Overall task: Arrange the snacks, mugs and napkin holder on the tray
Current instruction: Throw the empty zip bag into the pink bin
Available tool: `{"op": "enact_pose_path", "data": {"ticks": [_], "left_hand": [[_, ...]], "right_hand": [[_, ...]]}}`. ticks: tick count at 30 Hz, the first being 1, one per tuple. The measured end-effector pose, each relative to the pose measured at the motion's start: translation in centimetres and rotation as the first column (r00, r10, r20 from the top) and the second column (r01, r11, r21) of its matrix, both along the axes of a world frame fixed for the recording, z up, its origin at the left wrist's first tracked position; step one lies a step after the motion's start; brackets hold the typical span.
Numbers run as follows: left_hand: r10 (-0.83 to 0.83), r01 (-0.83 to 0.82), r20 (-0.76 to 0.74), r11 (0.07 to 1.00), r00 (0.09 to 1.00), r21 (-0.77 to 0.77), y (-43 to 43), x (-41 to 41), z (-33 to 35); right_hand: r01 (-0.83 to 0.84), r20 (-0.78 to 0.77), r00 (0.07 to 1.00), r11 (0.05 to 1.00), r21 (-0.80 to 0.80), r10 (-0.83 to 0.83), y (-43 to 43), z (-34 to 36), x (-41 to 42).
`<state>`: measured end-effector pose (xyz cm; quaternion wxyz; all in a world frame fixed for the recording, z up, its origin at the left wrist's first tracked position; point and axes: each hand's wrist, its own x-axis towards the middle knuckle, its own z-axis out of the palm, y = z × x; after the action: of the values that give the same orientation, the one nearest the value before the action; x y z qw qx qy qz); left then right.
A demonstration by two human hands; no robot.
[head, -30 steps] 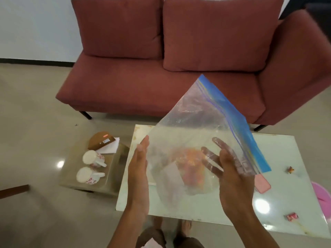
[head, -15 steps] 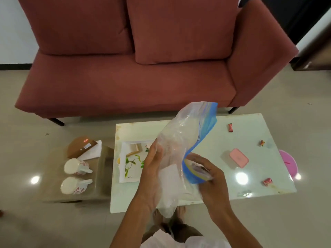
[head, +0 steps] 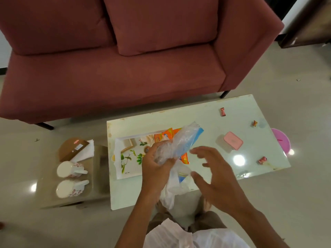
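Observation:
My left hand is closed around a crumpled clear zip bag with a blue strip, held over the white tray with a leaf print on the white table. An orange snack packet lies on the tray behind the bag. My right hand hovers just right of the bag, fingers spread, holding nothing. Two white floral mugs lie on a low glass side table at the left, next to a brown napkin holder with white napkins. Small wrapped candies lie scattered on the table's right part.
A pink box sits on the table right of the tray. A pink round object shows past the table's right edge. A red sofa stands behind the table. My legs are below, close to the table's near edge.
The bag has been crumpled into my left hand and lowered; my right hand has let go of it and opened. The orange snack packet now lies on the tray.

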<state>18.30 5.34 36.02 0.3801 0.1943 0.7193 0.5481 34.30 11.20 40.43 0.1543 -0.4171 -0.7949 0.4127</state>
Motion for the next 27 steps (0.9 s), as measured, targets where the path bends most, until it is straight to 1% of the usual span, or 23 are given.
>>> {"op": "enact_pose_path", "data": {"ticks": [1, 3, 6, 7, 8, 9, 11, 12, 14, 16, 18, 19, 20, 21, 22, 23, 24, 26, 27], "left_hand": [[0.003, -0.004, -0.03, 1.0, 1.0, -0.01, 0.5, 0.5, 0.0], [-0.004, 0.004, -0.036, 1.0, 0.999, -0.002, 1.7, 1.9, -0.3], [-0.055, 0.057, -0.04, 0.997, 0.998, 0.043, 4.2, 6.0, 0.0], [-0.073, 0.075, -0.038, 0.996, 0.997, 0.047, 5.0, 7.4, 0.3], [-0.102, 0.103, -0.018, 0.993, 0.995, 0.054, 5.9, 9.1, 0.4], [-0.132, 0.131, 0.009, 0.989, 0.991, 0.062, 6.8, 10.7, 0.5], [-0.188, 0.181, 0.099, 0.98, 0.977, 0.079, 8.6, 13.6, 0.5], [-0.219, 0.202, 0.175, 0.973, 0.96, 0.113, 9.2, 14.4, 0.4], [-0.288, 0.223, 0.333, 0.949, 0.898, 0.221, 11.2, 17.2, 0.1], [-0.29, 0.165, 0.464, 0.943, 0.837, 0.29, 12.1, 18.3, 0.1], [-0.204, 0.049, 0.574, 0.961, 0.793, 0.273, 13.4, 20.2, -0.2], [-0.146, -0.015, 0.61, 0.968, 0.778, 0.251, 14.0, 21.1, -0.5], [-0.109, -0.063, 0.639, 0.968, 0.761, 0.241, 14.6, 21.9, -0.7], [-0.1, -0.085, 0.66, 0.966, 0.744, 0.242, 15.0, 22.6, -0.9], [-0.104, -0.077, 0.66, 0.968, 0.744, 0.239, 15.5, 23.1, -1.0], [-0.112, -0.047, 0.64, 0.973, 0.76, 0.227, 16.1, 23.7, -1.2], [-0.135, 0.007, 0.6, 0.978, 0.789, 0.21, 16.8, 24.2, -1.3], [-0.222, 0.16, 0.501, 0.973, 0.836, 0.165, 18.2, 25.4, -2.1], [-0.271, 0.227, 0.459, 0.962, 0.846, 0.151, 18.8, 25.9, -2.5]], "right_hand": [[0.031, -0.027, 0.999, 0.999, 0.014, -0.031, 0.5, 0.4, 1.1], [-0.016, -0.007, 1.0, 0.999, 0.039, 0.016, 1.5, 0.9, 2.8], [-0.156, 0.166, 0.977, 0.982, 0.108, 0.137, 3.5, -0.2, 5.1], [-0.181, 0.207, 0.966, 0.977, 0.109, 0.155, 4.2, -0.9, 5.7], [-0.181, 0.209, 0.965, 0.979, 0.094, 0.159, 5.0, -1.4, 6.6], [-0.164, 0.17, 0.974, 0.984, 0.073, 0.15, 5.8, -1.8, 7.6], [-0.119, 0.022, 0.993, 0.992, 0.029, 0.118, 7.6, -2.6, 10.4], [-0.089, -0.055, 0.995, 0.996, 0.001, 0.089, 8.3, -2.9, 11.6], [0.022, -0.175, 0.984, 0.994, -0.11, -0.041, 10.5, -3.7, 15.2], [0.133, -0.225, 0.958, 0.971, -0.198, -0.177, 12.1, -3.8, 17.0], [0.255, -0.207, 0.928, 0.933, -0.252, -0.31, 14.4, -4.3, 19.6], [0.325, -0.204, 0.898, 0.899, -0.293, -0.39, 15.5, -4.5, 20.8], [0.386, -0.228, 0.843, 0.842, -0.377, -0.488, 16.4, -4.8, 21.9], [0.408, -0.275, 0.757, 0.758, -0.51, -0.593, 17.1, -5.2, 22.8], [0.381, -0.309, 0.661, 0.661, -0.646, -0.684, 17.6, -5.5, 23.3], [0.334, -0.314, 0.575, 0.567, -0.753, -0.755, 17.9, -5.7, 23.7], [0.296, -0.29, 0.523, 0.49, -0.82, -0.801, 18.2, -6.1, 24.0], [0.223, -0.232, 0.488, 0.377, -0.899, -0.841, 18.7, -6.7, 24.3], [0.184, -0.217, 0.49, 0.343, -0.921, -0.844, 18.7, -6.9, 24.2]]}}
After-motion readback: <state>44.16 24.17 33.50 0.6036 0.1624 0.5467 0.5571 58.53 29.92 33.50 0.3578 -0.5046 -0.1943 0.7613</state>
